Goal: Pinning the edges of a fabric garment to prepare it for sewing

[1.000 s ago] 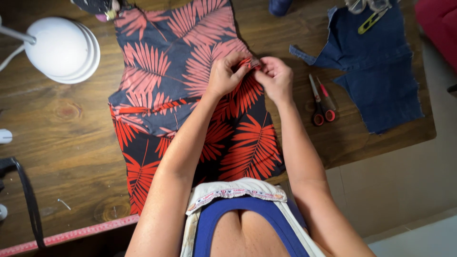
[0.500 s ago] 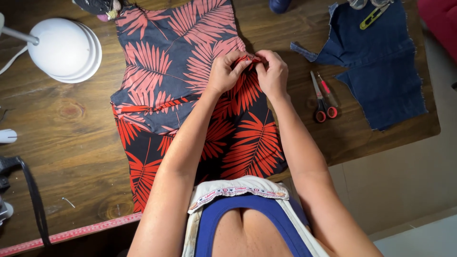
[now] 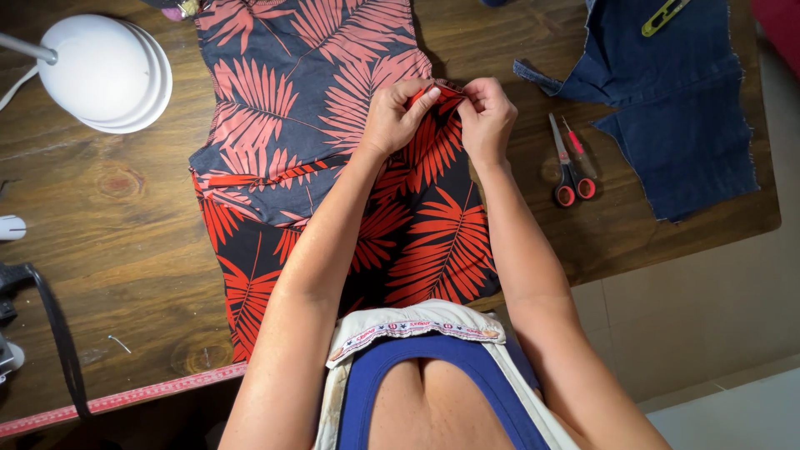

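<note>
At the upper left of the frame a white lamp (image 3: 104,73) stands on the wooden counter (image 3: 100,250), a red measuring tape (image 3: 125,398) along its lower-left edge. At centre I see the leaf-print fabric (image 3: 275,108), dark with red fronds, spread flat. My left hand (image 3: 396,117) and right hand (image 3: 487,117) pinch its folded upper edge, fingers clenched on the cloth. The fold looks begun, with no stitching visible to me. Rightward lie red-handled scissors (image 3: 569,162), then denim pieces (image 3: 675,108) at upper right. No packages or signs show.
</note>
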